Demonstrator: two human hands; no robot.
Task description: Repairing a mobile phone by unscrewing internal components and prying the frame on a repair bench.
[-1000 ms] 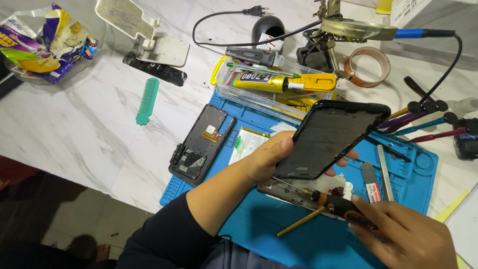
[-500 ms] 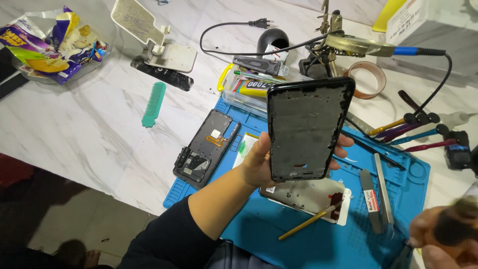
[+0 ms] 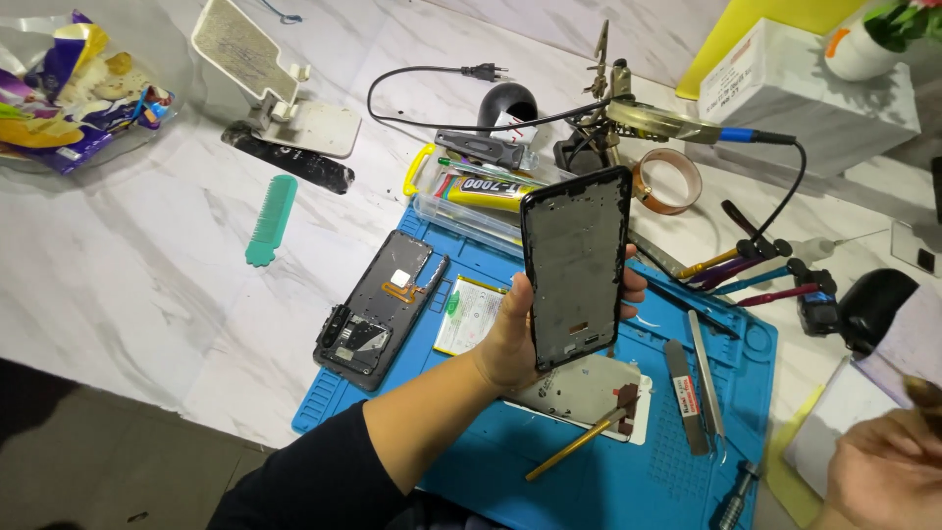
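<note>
My left hand [image 3: 510, 339] grips a black phone frame [image 3: 574, 265] by its lower edge and holds it upright above the blue work mat [image 3: 628, 481], inner side towards me. Under it on the mat lie a pale phone panel [image 3: 579, 388] and a brass-coloured stick tool [image 3: 574, 447]. An opened phone body [image 3: 378, 309] and a flat battery [image 3: 469, 314] lie to the left on the mat. My right hand [image 3: 883, 471] is at the bottom right corner over white sheets [image 3: 834, 432], partly cut off by the frame; whether it holds anything is unclear.
Tweezers [image 3: 706, 373] and a screwdriver [image 3: 731, 496] lie on the mat's right side. Behind the mat are a glue tube [image 3: 491, 186], a soldering iron [image 3: 687, 126], a tape roll [image 3: 667, 182] and a white box [image 3: 805, 93]. A green comb [image 3: 270, 221] and a phone stand [image 3: 265, 88] lie left.
My left hand has tilted the phone frame from slanted to upright and lifted it. My right hand has left the mat's lower right and moved to the white sheets.
</note>
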